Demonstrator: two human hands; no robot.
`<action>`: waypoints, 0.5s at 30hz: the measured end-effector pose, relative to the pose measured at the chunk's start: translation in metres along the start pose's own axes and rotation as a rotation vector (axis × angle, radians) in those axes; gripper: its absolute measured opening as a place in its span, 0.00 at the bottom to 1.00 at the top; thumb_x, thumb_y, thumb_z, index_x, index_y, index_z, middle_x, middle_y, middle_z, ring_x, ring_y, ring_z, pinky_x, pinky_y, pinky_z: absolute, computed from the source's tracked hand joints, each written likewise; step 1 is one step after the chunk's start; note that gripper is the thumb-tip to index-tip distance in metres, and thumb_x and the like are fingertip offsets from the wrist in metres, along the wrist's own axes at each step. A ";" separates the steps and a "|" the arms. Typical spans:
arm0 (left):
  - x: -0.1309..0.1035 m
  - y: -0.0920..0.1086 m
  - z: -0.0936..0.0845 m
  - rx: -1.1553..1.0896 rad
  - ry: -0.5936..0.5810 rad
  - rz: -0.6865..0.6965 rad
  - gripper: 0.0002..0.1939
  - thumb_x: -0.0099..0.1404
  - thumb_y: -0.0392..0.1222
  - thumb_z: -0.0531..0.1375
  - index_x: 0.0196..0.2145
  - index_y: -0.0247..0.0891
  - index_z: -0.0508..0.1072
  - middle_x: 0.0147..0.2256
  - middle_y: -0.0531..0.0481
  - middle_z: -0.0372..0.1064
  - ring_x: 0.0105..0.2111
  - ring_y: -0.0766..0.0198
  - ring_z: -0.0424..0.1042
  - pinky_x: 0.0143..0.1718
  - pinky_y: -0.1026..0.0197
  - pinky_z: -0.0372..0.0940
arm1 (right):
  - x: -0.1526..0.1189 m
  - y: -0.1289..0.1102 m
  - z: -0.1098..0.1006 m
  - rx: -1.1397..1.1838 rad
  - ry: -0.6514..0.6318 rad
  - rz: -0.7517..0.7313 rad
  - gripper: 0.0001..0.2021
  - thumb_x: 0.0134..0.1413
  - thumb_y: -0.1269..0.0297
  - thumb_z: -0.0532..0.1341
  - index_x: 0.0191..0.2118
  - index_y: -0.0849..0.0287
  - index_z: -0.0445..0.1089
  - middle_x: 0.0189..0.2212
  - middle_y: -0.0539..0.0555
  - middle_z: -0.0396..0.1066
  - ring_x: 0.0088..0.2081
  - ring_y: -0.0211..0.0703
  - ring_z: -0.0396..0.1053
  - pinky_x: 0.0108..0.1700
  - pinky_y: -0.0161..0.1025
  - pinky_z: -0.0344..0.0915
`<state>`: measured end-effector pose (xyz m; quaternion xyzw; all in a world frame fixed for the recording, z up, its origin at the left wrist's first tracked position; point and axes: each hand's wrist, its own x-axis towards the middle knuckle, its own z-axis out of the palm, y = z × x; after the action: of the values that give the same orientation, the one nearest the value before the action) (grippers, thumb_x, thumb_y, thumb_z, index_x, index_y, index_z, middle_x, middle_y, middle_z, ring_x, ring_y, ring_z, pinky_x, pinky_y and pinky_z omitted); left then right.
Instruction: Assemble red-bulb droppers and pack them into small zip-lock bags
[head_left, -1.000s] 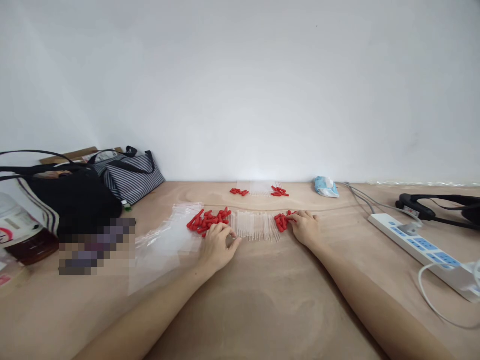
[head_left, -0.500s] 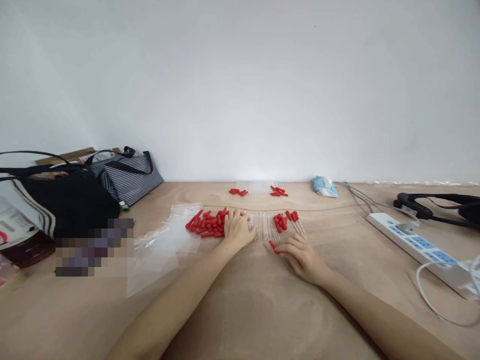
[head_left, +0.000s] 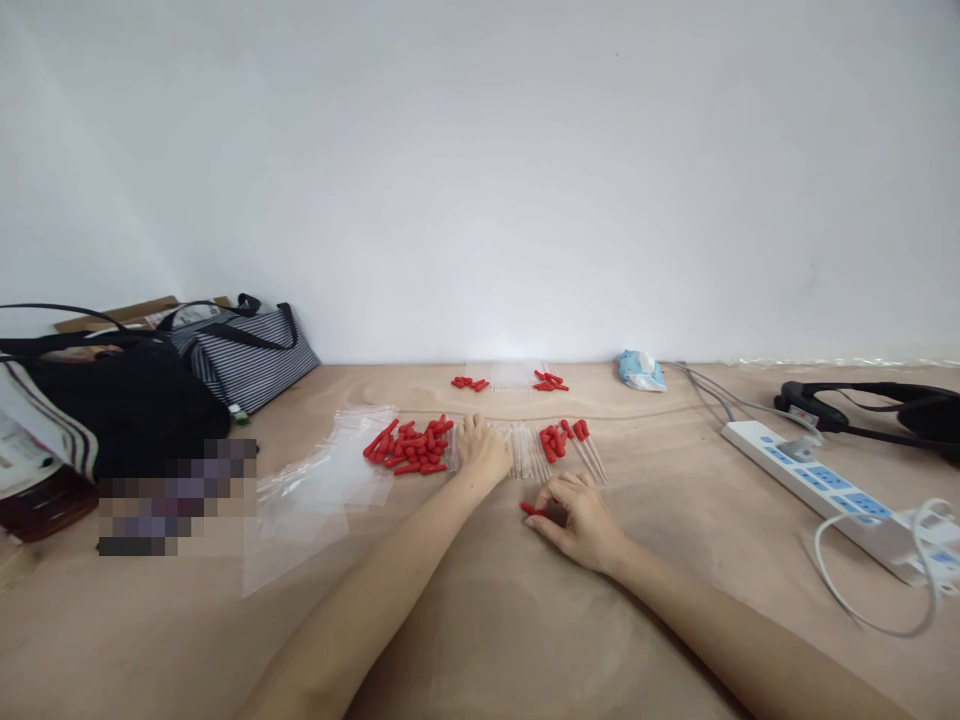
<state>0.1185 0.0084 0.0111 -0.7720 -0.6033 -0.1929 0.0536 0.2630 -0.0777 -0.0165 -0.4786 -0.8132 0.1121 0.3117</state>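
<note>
**Pinching a small, rubbery-looking red piece (head_left: 531, 509) in the right hand (head_left: 579, 522)**

Holding it between thumb and fingertips, near the front edge of a row of thin clear tubes (head_left: 530, 455) on the light brown wooden surface (head_left: 480, 600). Reaching across that row with the left hand (head_left: 484, 455), palm down, fingers bent; cannot tell whether gripping anything. Just left of this hand, a heap of red pieces (head_left: 411, 446); beside the row's right end, a smaller red cluster (head_left: 553, 443) and thin clear tubes with red tops (head_left: 592, 455). Left of the heap, flat transparent plastic bags (head_left: 300, 510), partly overlapping. Farther back, near the white wall (head_left: 480, 200), more clear tubes (head_left: 514, 376) between two small red groups (head_left: 469, 383). Well to the right, a white power strip with blue sockets (head_left: 825, 482).
</note>
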 end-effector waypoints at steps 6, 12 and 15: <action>-0.008 -0.006 -0.013 -0.097 0.034 0.088 0.08 0.60 0.38 0.53 0.29 0.33 0.70 0.36 0.41 0.65 0.42 0.51 0.60 0.41 0.52 0.57 | -0.003 -0.001 0.002 0.029 -0.014 -0.052 0.08 0.52 0.68 0.54 0.38 0.57 0.68 0.30 0.54 0.68 0.33 0.43 0.61 0.36 0.42 0.56; -0.058 -0.058 -0.021 -0.441 -0.030 0.356 0.08 0.64 0.40 0.49 0.34 0.37 0.66 0.29 0.50 0.67 0.30 0.63 0.66 0.33 0.61 0.61 | 0.004 -0.001 0.004 0.149 0.084 -0.010 0.08 0.52 0.69 0.53 0.35 0.57 0.68 0.30 0.55 0.66 0.35 0.43 0.63 0.37 0.41 0.60; -0.078 -0.077 -0.020 -0.538 -0.050 0.416 0.11 0.65 0.40 0.48 0.39 0.39 0.68 0.33 0.48 0.69 0.33 0.62 0.67 0.36 0.61 0.62 | 0.016 -0.005 0.008 0.215 0.096 0.031 0.05 0.49 0.70 0.54 0.33 0.58 0.66 0.29 0.53 0.67 0.33 0.42 0.64 0.36 0.39 0.60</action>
<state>0.0253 -0.0484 -0.0100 -0.8695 -0.3615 -0.3111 -0.1284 0.2494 -0.0660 -0.0142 -0.4599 -0.7729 0.1804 0.3982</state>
